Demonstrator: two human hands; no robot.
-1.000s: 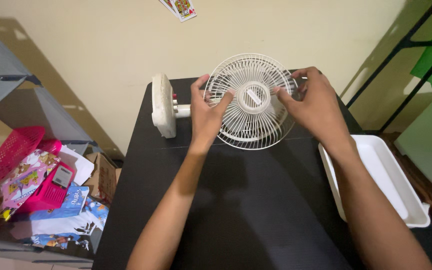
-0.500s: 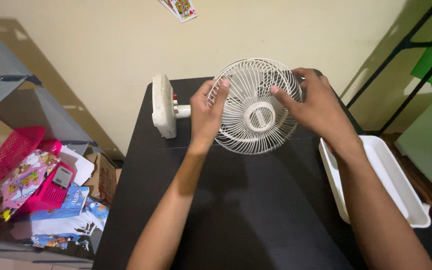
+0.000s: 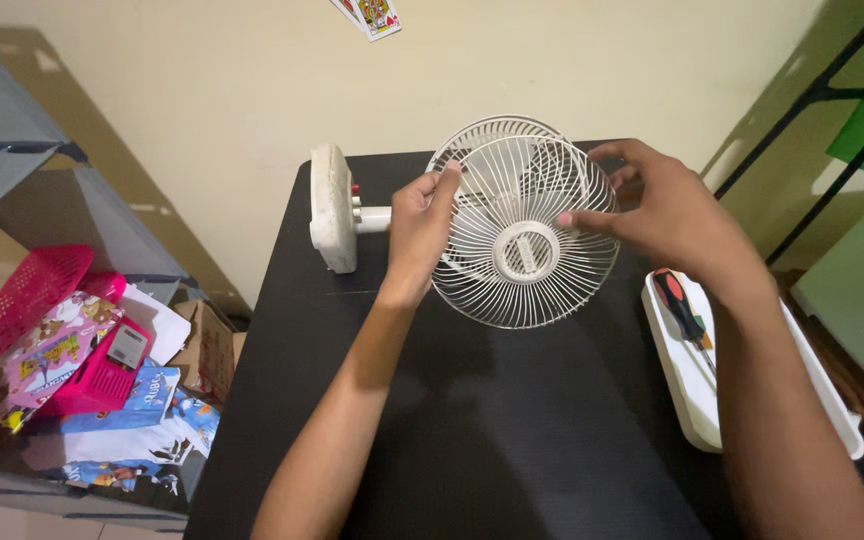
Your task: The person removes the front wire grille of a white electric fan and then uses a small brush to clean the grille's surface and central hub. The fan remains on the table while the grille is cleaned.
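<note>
A small white table fan lies on its side on a black table (image 3: 472,420), its round base (image 3: 333,206) to the left. My left hand (image 3: 419,225) grips the left rim of the white wire front grille (image 3: 522,250). My right hand (image 3: 667,215) holds the grille's right rim, fingers curled over the wires. The grille is tilted toward me and stands off from the rear guard (image 3: 492,135) behind it.
A white tray (image 3: 687,385) at the table's right edge holds a screwdriver (image 3: 680,308) with a red and black handle. Left of the table, a grey shelf (image 3: 12,190) holds pink baskets (image 3: 22,300), boxes and papers. A black rack (image 3: 822,95) stands at the right.
The front grille has come away from the rear guard and moved toward me and lower. Both hands shifted with it. The screwdriver in the tray is now visible.
</note>
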